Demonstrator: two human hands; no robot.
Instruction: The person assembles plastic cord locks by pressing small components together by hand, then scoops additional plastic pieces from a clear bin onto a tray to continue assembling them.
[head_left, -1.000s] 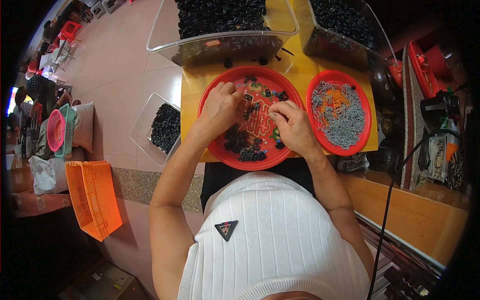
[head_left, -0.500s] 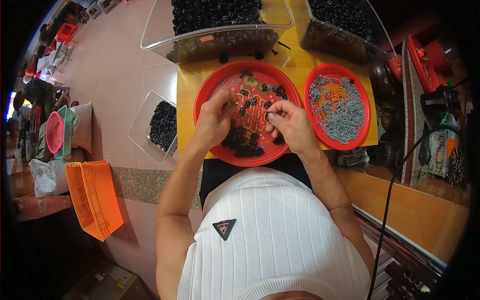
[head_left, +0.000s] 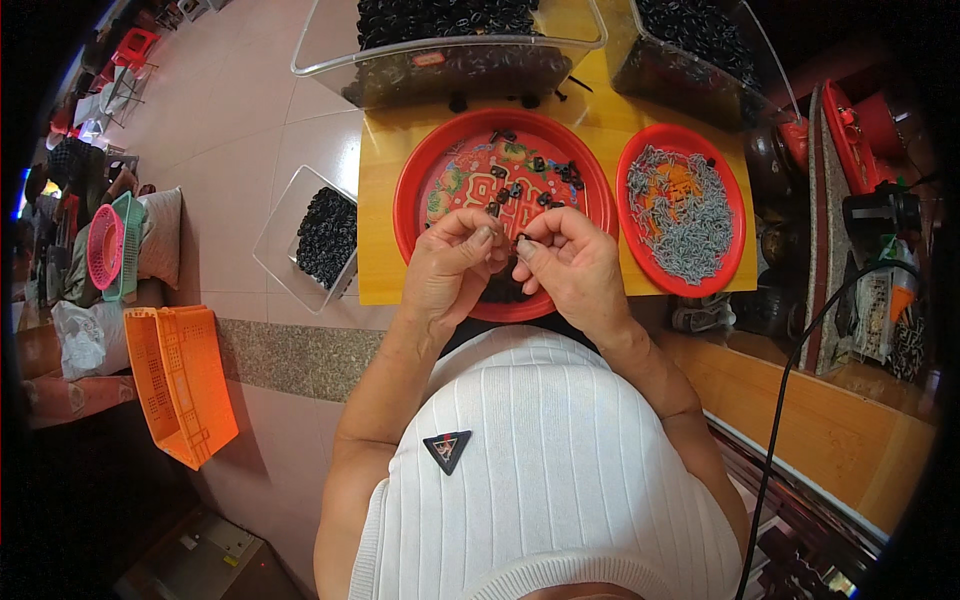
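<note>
Over the near half of a round red tray, my two hands meet with their fingertips almost touching. My right hand pinches a small black plastic piece between thumb and forefinger. My left hand is closed in a pinch too; whatever is between its fingertips is too small to make out. Small black pieces are scattered over the tray's patterned bottom, with a dark heap partly hidden under my hands. To the right, a second red tray holds many grey screws.
Two clear bins, one at the back and one at the back right, hold black pieces. Left of the yellow table stands another clear bin. An orange crate is at lower left. A black cable hangs at right.
My left hand has come down and right, away from the tray's left side. My right hand has shifted slightly left with the black piece, so the fingertips now meet.
</note>
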